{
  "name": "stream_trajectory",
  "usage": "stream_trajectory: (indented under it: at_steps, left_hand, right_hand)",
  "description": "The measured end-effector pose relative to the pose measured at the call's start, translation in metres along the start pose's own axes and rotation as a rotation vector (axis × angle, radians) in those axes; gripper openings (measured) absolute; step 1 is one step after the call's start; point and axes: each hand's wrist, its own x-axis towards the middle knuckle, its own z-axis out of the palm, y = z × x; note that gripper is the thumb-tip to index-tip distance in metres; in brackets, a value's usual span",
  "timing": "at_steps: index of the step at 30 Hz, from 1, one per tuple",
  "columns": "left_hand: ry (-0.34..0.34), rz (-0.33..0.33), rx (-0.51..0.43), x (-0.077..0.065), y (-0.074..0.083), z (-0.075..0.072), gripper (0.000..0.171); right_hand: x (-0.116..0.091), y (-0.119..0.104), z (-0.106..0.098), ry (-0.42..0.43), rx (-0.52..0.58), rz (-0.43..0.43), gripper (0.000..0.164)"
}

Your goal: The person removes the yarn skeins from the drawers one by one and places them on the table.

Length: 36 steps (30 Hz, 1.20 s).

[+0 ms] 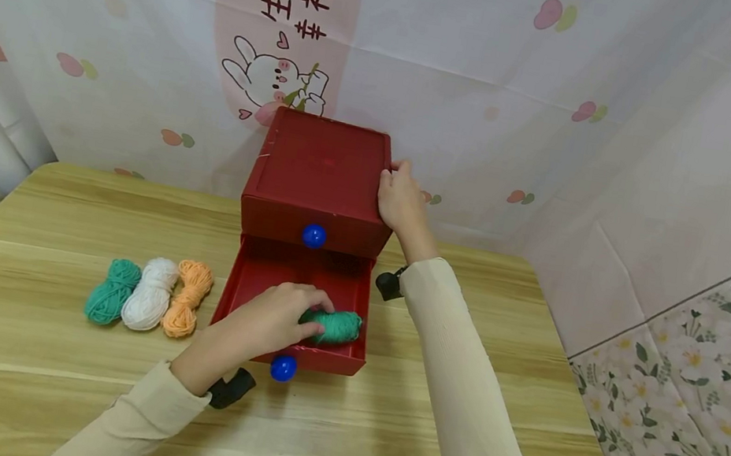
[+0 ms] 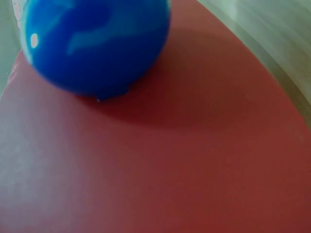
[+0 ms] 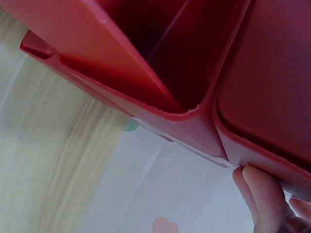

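Observation:
A small red drawer cabinet (image 1: 325,166) stands on the table, its lower drawer (image 1: 252,266) pulled out and its upper one closed. Inside the lower drawer, toward its front right, lies a green yarn skein (image 1: 338,327). My left hand (image 1: 279,318) reaches over the drawer front and grips the left end of that skein between thumb and fingers. The left wrist view is filled by the red drawer front with its blue knob (image 2: 97,43). My right hand (image 1: 405,202) holds the cabinet's upper right edge; its fingertips (image 3: 262,187) meet the red side in the right wrist view.
Left of the cabinet, a green skein (image 1: 114,292), a white skein (image 1: 149,295) and an orange skein (image 1: 187,299) lie side by side on the wooden table (image 1: 29,358). A printed curtain (image 1: 486,103) hangs close behind the cabinet. The upper drawer has a blue knob (image 1: 314,236).

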Motion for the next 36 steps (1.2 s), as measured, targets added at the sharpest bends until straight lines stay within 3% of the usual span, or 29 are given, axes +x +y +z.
stream_trajectory:
  at_steps: [12,22,28,36]
  left_hand:
    - [-0.117,-0.059,-0.024,0.005,0.003,0.0,0.038]
    - [-0.175,-0.03,-0.067,0.01,-0.003,0.0,0.04]
    - [-0.134,-0.061,-0.09,0.01,-0.006,0.0,0.04]
    - [0.023,-0.064,-0.131,0.002,-0.013,-0.01,0.041]
  right_hand:
    - [0.001,0.0,0.001,-0.005,0.002,0.003,0.043]
    - [0.0,0.0,0.0,-0.002,0.005,0.004,0.044]
    - [0.0,0.0,0.001,0.0,0.006,0.016,0.044]
    - [0.0,0.0,0.001,0.003,-0.009,0.025,0.043]
